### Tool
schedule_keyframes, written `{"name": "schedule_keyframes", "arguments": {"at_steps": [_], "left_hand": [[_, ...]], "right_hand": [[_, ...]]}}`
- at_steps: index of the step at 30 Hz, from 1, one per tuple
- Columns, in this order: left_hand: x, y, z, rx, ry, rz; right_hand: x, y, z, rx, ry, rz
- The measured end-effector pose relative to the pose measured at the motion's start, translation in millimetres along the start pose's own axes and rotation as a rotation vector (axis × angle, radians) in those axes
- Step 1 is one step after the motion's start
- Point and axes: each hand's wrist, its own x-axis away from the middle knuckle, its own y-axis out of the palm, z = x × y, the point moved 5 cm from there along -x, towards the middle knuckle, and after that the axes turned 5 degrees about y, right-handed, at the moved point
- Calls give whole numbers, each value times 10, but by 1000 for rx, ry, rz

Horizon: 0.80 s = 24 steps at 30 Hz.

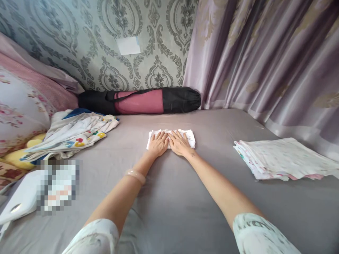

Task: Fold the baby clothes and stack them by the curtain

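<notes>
A small folded white cloth (191, 137) with dark specks lies flat on the grey bed sheet (169, 197), in the middle of the view. My left hand (159, 143) rests palm down on its left part, fingers stretched out. Pressed flat beside it, my right hand (179, 142) covers the cloth's middle and right part, fingers also extended. The two hands nearly touch at the thumbs. Much of the cloth is hidden beneath them, so its exact kind cannot be made out.
Folded printed cloths (286, 155) are stacked at the right. Crumpled clothes (84, 128) lie at the left, near a floral pillow (21, 109). A white device (22, 197) sits front left beside a blurred-out item. A pink-and-black rolled bag (140, 101) lies along the wall; curtains (259, 53) hang right.
</notes>
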Motion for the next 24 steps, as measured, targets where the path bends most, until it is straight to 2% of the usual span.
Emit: {"name": "schedule_keyframes", "arguments": {"at_steps": [4, 9, 17, 20, 24], "left_hand": [[-83, -61, -35, -18, 34, -67], [-130, -60, -132, -46, 47, -60], [-125, 70, -206, 20, 54, -60], [-192, 85, -303, 64, 41, -47], [-318, 50, -516, 138, 49, -32]], "right_hand": [[-45, -67, 59, -50, 1, -112], [-54, -183, 247, 63, 77, -14], [-39, -41, 343, 68, 95, -52], [-86, -78, 377, 36, 94, -95], [-204, -201, 490, 12, 28, -73]]}}
